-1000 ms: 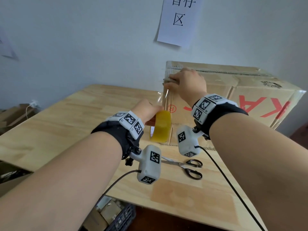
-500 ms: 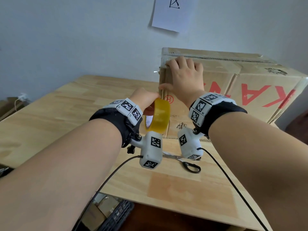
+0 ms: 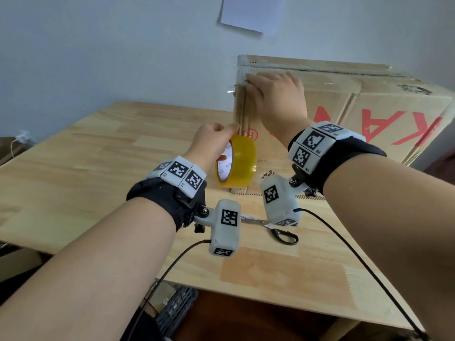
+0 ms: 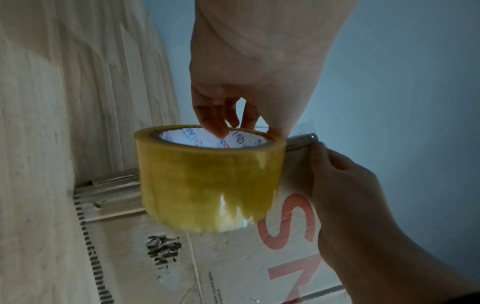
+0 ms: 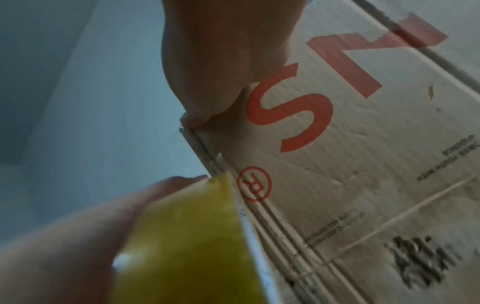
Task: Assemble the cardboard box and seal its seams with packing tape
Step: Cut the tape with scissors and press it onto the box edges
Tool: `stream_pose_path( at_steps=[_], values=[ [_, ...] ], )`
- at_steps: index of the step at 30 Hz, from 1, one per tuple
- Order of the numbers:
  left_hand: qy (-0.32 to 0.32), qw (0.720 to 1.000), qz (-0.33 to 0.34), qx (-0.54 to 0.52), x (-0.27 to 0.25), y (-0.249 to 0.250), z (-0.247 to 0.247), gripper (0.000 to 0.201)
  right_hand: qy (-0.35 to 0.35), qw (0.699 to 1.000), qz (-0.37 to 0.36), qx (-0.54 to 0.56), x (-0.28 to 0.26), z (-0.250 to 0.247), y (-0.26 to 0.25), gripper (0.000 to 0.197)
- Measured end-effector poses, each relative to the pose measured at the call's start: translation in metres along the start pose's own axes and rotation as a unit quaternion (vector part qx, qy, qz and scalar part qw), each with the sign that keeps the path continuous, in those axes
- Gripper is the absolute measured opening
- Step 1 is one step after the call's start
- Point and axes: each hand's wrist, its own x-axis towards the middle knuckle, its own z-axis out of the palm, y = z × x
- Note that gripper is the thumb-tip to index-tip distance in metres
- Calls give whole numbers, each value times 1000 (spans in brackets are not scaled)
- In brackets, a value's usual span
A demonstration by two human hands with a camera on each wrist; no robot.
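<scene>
A large cardboard box [image 3: 344, 112] with red lettering stands on the wooden table [image 3: 86, 168], its left vertical corner edge towards me. My left hand [image 3: 211, 143] grips a yellow roll of packing tape [image 3: 237, 164], fingers hooked inside the core [image 4: 221, 127], and holds it against the lower part of that edge. A clear strip of tape runs up the edge from the roll. My right hand [image 3: 273, 94] lies flat on the box face [image 5: 363, 144] near the top corner, its fingers pressing the tape onto the edge.
Black-handled scissors [image 3: 275, 230] lie on the table in front of the box, partly behind the wrist cameras. A white paper [image 3: 248, 13] hangs on the wall above. A dark crate [image 3: 177, 311] and cartons sit below the table's front edge.
My right hand went from pinching the tape at the top corner to lying flat on the box face. The roll stayed low at the corner edge. The head view tilted downward.
</scene>
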Motion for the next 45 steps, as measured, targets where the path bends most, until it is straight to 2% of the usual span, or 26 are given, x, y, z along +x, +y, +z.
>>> stream_pose_path(
  at_steps=[1,3,5,6,7,8,10,12,14,16,19,21,24,26,28,30,32,35,41,43,45],
  values=[
    [5,1000,3,-9,-2,-1,1,37,7,1000,-13,12,-7,1,0,38],
    [19,999,14,-28,-4,-4,2,42,70,996,-58,17,-30,4,0,40],
    [30,998,33,-51,-9,-9,4,38,109,992,-65,1,-56,11,8,37],
    [35,997,46,-58,-11,-13,6,38,70,997,-44,6,-68,15,13,32],
    [39,996,60,-59,-13,-15,8,42,-8,1000,-2,28,-79,18,18,30],
    [46,995,72,-57,-15,-18,11,47,-115,991,52,48,-88,21,23,30],
    [59,992,90,-63,-19,-23,18,50,-285,947,139,46,-108,29,33,33],
    [77,988,105,-82,-22,-29,24,46,-386,910,154,9,-127,44,43,32],
    [99,984,117,-95,-23,-36,28,41,-477,868,125,-54,-145,62,48,28],
    [125,979,128,-97,-24,-44,29,33,-519,841,114,-102,-161,75,51,19],
    [122,979,126,-100,-22,-53,29,19,-522,836,116,-121,-168,86,54,18],
    [113,982,121,-89,-19,-55,31,18,-514,844,114,-104,-165,88,54,14],
    [112,983,128,-68,-15,-59,33,25,-510,849,131,-49,-163,86,53,48],
    [120,982,136,-43,-16,-60,33,28,-498,856,137,-30,-164,85,52,63],
    [124,981,150,-19,-16,-62,34,34,-500,856,128,-29,-165,84,48,61],
    [127,979,162,1,-17,-62,34,36,-526,839,134,-38,-167,80,43,58],
    [130,977,167,24,-20,-65,34,36,-548,825,123,-58,-170,76,39,63],
    [133,976,162,55,-24,-69,35,37,-545,830,82,-87,-174,73,38,64],
    [109,980,148,74,-28,-68,31,37,-539,838,60,-66,-163,61,38,40],
    [106,980,152,77,-27,-67,30,36,-519,850,56,-71,-155,52,40,41],
    [113,982,146,49,-28,-58,29,48,-495,865,62,-61,-145,39,44,47]
  ],
)
